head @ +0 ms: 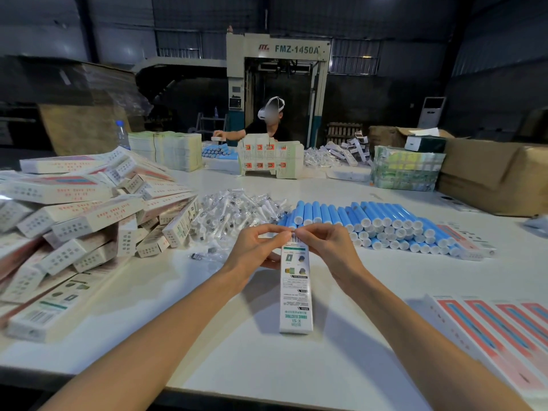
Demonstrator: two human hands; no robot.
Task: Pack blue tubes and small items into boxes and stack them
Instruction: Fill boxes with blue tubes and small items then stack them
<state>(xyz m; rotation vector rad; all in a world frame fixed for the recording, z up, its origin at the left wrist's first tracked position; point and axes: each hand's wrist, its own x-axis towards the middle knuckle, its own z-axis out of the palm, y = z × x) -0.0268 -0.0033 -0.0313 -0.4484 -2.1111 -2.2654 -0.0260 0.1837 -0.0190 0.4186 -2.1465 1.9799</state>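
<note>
Flat cartons [501, 336] with red and blue print lie fanned at the near right edge of the white table [267, 366]. Centre: a long narrow box [295, 289], held lengthwise away from the body and above the table — both hands are pinched on its far end. Left hand [255, 250] cups that end from the left side and beneath, fingers bent over the top; right hand [323, 244] pinches the end flap, thumb and forefinger together. What is inside the box cannot be told.

Left: a sprawling heap of closed boxes [74, 221], tilted every way. Just beyond the hands, a mound of small items in clear wrappers [237, 212], with a few strays [204, 256] lying loose nearer in. To the right, blue tubes [382, 223] stacked in rows, white caps facing the camera.

Far side — bundles of flat cartons [166, 149], more tubes [219, 151], brown cardboard cases [489, 176], a water bottle [122, 134]. Another person [267, 126] works across the table, in front of a large machine [278, 81].
</note>
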